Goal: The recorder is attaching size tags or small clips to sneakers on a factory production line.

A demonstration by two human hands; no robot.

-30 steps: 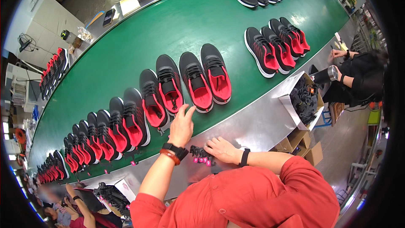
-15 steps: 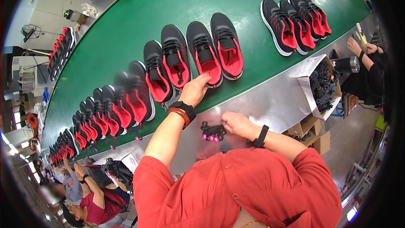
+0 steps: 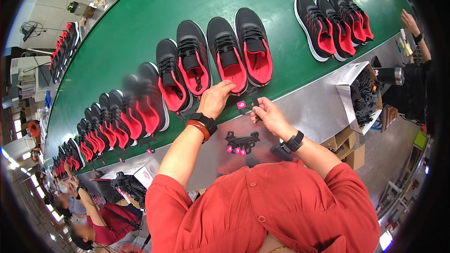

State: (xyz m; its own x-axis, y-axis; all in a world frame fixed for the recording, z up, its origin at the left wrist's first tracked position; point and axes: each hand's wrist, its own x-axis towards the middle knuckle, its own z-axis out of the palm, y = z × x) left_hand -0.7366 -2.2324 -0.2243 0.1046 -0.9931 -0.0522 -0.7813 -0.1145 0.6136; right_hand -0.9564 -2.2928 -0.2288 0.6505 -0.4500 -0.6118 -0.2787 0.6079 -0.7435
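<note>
My left hand (image 3: 216, 100) is closed on the heel of a black sneaker (image 3: 221, 35) with a coral-red lining, its fingers over the collar. That shoe stands in a row of several like it on the green conveyor belt (image 3: 274, 14). Close to its heel, my right hand (image 3: 273, 118) pinches a black plastic shoe hanger (image 3: 253, 98) bearing a pink size sticker (image 3: 241, 105). Whether the hanger touches the shoe I cannot tell. Nearer my body, a small pile of similar hangers (image 3: 242, 140) lies on the metal ledge (image 3: 300, 118).
An open carton (image 3: 347, 91) full of black hangers stands at the right, beside a dark tumbler (image 3: 391, 76). More sneakers (image 3: 110, 122) line the belt on the left and at the right. Co-workers' arms (image 3: 96, 208) show at lower left, another's hand (image 3: 410, 22) far right.
My right hand has risen from the hanger pile toward the shoe heel with one hanger in it. The left hand stays on the sneaker. At far right, a co-worker's hand has reached over the belt.
</note>
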